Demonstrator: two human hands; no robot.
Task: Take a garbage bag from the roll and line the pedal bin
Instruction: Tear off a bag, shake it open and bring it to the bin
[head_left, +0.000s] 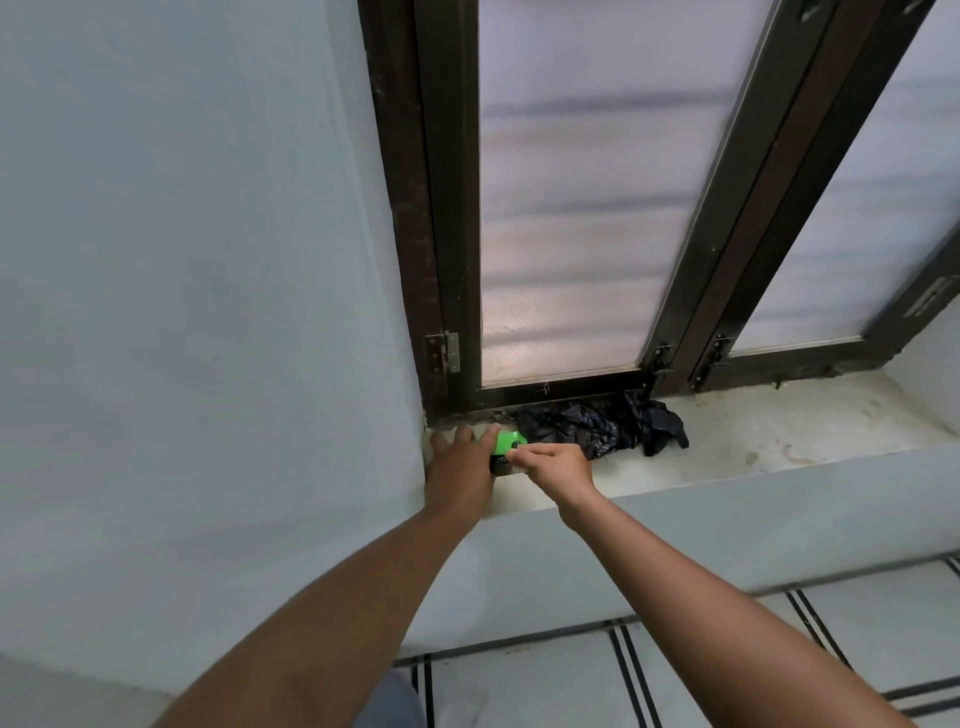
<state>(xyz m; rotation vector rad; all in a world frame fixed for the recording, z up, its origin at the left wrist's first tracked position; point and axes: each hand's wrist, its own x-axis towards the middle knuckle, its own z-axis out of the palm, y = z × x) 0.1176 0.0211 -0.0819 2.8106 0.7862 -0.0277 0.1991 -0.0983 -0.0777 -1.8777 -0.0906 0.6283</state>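
A garbage bag roll (506, 451) in a green and black wrapper lies at the left end of a pale window sill (753, 436). My left hand (460, 467) rests on the roll's left side, fingers spread over it. My right hand (553, 467) pinches the roll's right end with thumb and fingers. Just behind and to the right lies a crumpled black garbage bag (597, 428) against the window frame. No pedal bin is in view.
A dark-framed window (452, 208) with frosted panes rises behind the sill. A plain wall (182, 312) closes in on the left. Tiled floor (545, 680) with dark stripes lies below the sill.
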